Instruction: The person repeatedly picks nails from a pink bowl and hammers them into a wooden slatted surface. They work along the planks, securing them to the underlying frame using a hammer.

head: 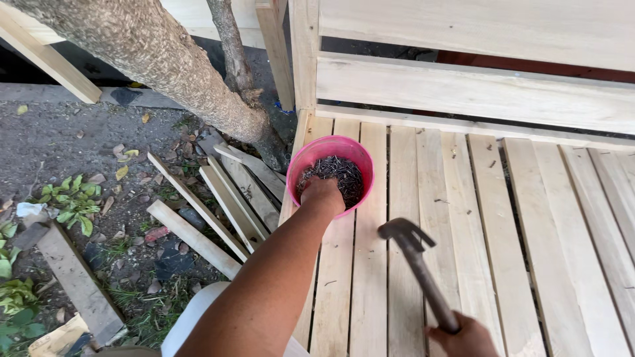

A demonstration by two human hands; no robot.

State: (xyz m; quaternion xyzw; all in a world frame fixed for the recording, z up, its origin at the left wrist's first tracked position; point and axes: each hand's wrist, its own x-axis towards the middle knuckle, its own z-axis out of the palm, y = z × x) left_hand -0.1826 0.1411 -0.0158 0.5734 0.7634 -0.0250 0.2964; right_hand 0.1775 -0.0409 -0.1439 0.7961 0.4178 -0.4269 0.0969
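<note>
Left hand [322, 193] digs into the pink bowl [331, 173] of nails [340, 173] — grip hidden; right hand [466, 336] clenches the hammer [417, 271], head raised over the slats [476, 218].

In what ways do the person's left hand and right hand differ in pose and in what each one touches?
The left hand reaches forward into the pink bucket and rests on the dark nails; the right hand stays near the body, away from the bucket. The left hand grips no tool, while the right hand is closed on the handle of a claw hammer, its head above the slats. Both are bare and over the pale wooden slats.
</note>
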